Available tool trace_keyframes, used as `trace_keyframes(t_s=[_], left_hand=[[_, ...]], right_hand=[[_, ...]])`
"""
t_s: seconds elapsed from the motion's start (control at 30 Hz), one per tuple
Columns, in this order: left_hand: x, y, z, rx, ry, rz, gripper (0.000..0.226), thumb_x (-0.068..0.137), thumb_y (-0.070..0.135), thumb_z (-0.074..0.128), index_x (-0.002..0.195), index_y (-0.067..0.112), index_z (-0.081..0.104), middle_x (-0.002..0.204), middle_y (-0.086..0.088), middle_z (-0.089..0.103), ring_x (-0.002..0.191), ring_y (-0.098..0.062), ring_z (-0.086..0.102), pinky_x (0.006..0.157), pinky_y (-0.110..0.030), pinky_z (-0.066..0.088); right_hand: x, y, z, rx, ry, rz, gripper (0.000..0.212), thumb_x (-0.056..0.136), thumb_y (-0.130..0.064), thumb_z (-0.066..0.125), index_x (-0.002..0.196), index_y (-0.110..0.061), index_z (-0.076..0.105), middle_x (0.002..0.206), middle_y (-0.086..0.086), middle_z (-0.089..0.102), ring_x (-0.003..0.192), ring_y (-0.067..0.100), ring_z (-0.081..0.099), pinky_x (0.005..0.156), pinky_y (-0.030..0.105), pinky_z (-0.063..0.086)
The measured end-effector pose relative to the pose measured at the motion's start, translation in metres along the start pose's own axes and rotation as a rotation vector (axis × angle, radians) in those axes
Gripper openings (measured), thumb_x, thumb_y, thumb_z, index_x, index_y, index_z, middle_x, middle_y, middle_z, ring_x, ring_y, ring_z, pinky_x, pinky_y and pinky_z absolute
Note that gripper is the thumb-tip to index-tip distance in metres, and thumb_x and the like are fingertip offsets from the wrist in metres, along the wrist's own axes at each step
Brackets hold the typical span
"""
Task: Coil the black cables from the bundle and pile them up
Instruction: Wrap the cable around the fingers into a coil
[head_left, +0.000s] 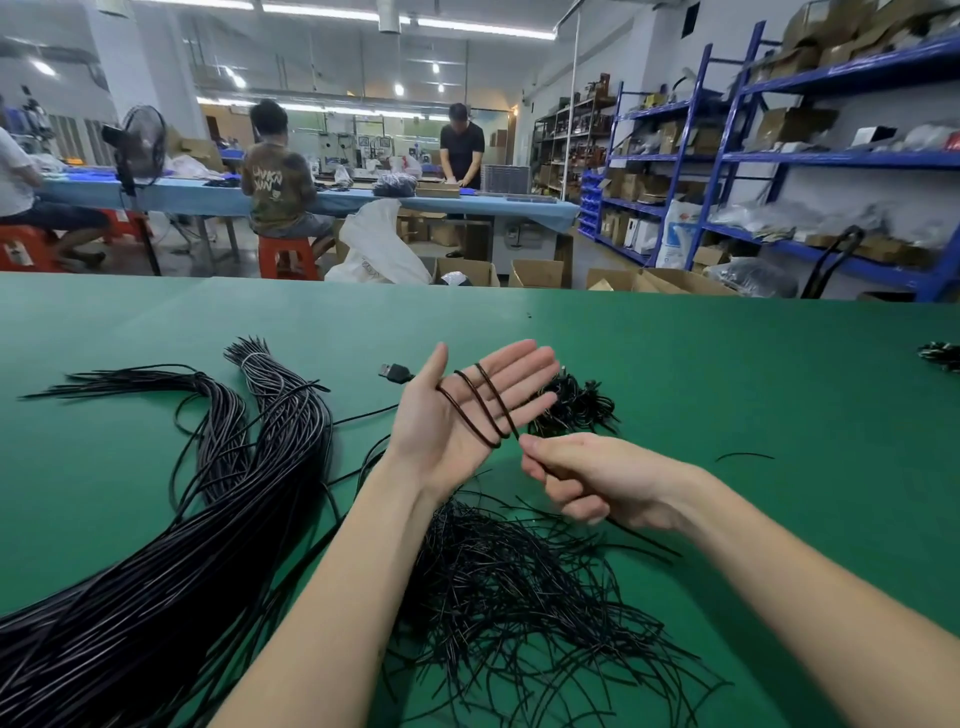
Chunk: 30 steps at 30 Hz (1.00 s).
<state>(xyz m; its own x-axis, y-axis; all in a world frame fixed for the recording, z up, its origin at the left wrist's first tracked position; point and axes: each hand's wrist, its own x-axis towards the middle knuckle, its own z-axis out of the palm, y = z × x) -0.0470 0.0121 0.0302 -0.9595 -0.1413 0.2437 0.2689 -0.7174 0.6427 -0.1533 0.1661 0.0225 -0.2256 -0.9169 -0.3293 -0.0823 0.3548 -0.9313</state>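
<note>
R hand: grip narrow, thumb and forefinger pinching the cable just below the L palm, other fingers curled loosely under, the tail of the cable running back past the wrist toward the desk. L hand: held up, palm facing the camera, fingers straight and together, thumb apart; it isn't gripping, it serves as a former, w/ approx three turns of cable lying diagonally across the palm. USB plug of what looks like the same cable sits on the desk just beyond the L thumb.

Progress, as I judge it: early-to-mid. One coil is partway wound, tail not yet taken up. A small pile of dark finished coils lies behind the L hand, touching nothing in the grip; another dark clump sits at the far R edge, too small to tell what. The bundle on the L is large and tied near its far end, so most cables look uncoiled. Loose thin strands are spread under the forearms on the green desk.
</note>
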Motion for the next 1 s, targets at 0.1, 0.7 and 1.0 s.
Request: trace_keyframes(t_s=[0.1, 0.7, 1.0], left_hand=[[-0.004, 0.003, 0.0, 0.069, -0.1, -0.101, 0.085, 0.104, 0.057, 0.013, 0.135, -0.011, 0.051, 0.143, -0.031, 0.05, 0.133, -0.045, 0.049, 0.109, -0.057, 0.043], [0.004, -0.025, 0.013, 0.753, 0.263, -0.37, 0.063, 0.105, 0.057, 0.018, 0.101, 0.01, 0.06, 0.116, -0.015, 0.065, 0.102, -0.026, 0.062, 0.096, -0.043, 0.05], [0.006, -0.023, 0.008, 0.658, 0.318, -0.31, 0.058, 0.108, 0.049, 0.026, 0.121, 0.006, 0.063, 0.107, -0.01, 0.073, 0.088, -0.023, 0.071, 0.093, -0.046, 0.056]], right_hand=[[-0.002, -0.001, -0.01, -0.321, 0.036, 0.134, 0.054, 0.088, -0.071, 0.057, 0.058, -0.026, 0.053, 0.054, -0.01, 0.035, 0.047, 0.01, 0.026, 0.045, 0.021, 0.022], [-0.005, -0.05, -0.002, -0.411, 0.724, -0.101, 0.021, 0.09, -0.005, 0.055, 0.085, -0.016, 0.072, 0.076, 0.003, 0.077, 0.074, 0.022, 0.075, 0.081, 0.044, 0.063], [-0.012, -0.02, 0.007, -0.266, 0.73, -0.122, 0.001, 0.085, -0.019, 0.075, 0.086, -0.018, 0.076, 0.076, -0.004, 0.078, 0.078, 0.009, 0.074, 0.085, 0.035, 0.06]])
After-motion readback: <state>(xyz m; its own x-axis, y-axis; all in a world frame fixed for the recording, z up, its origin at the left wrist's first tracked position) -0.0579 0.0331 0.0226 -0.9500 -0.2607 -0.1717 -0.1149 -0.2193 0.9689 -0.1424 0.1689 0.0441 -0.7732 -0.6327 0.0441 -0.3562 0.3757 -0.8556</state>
